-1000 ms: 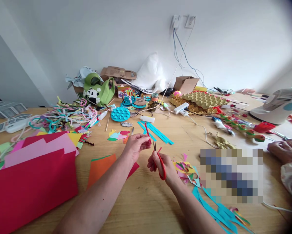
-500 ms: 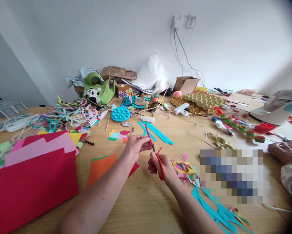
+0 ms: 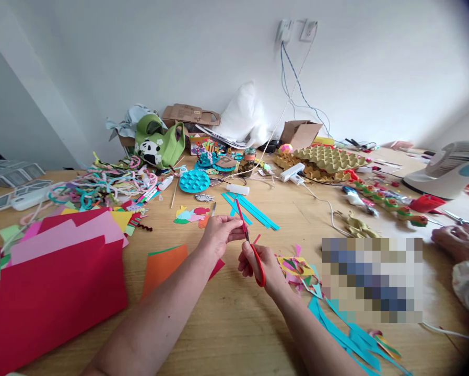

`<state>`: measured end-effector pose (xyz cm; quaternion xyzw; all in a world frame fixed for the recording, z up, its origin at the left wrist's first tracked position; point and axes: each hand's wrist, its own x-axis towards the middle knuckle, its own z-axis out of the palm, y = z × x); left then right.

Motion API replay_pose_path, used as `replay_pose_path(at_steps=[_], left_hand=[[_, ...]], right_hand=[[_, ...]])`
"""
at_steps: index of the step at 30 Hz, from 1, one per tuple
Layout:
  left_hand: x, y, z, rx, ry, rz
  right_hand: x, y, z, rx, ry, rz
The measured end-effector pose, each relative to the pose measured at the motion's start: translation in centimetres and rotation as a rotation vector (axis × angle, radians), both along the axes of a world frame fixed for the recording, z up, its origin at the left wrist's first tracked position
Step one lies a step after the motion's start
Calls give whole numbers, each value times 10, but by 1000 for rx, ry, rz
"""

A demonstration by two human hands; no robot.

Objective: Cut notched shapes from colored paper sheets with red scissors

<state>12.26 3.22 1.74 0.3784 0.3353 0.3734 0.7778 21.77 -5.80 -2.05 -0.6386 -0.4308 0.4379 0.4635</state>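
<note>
The right hand (image 3: 269,267) is curled around red scissors (image 3: 262,275). A bit farther, the left hand (image 3: 218,235) pinches a red paper strip (image 3: 241,213) by their tips. If the scissors slip, they might nip that hand. Blue strips (image 3: 257,213) lie beyond.

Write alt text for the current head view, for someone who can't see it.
A person's right hand holds red-handled scissors at a narrow red strip pinched in the left hand, above a wooden table. Blue strips lie beyond the hands; red sheets and pink sheets lie at left.
</note>
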Motion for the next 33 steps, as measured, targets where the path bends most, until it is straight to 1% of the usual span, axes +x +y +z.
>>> replay_pose_path(at_steps=[4,10,33], left_hand=[[0,0,1,-20,-1,-2],[0,0,1,-43,-1,-1],[1,0,2,-22,-3,-24]], right_hand=[[0,-1,-1,12,17,1],[1,-1,1,0,-13,-5],[-1,-1,6,-34,-23,-23]])
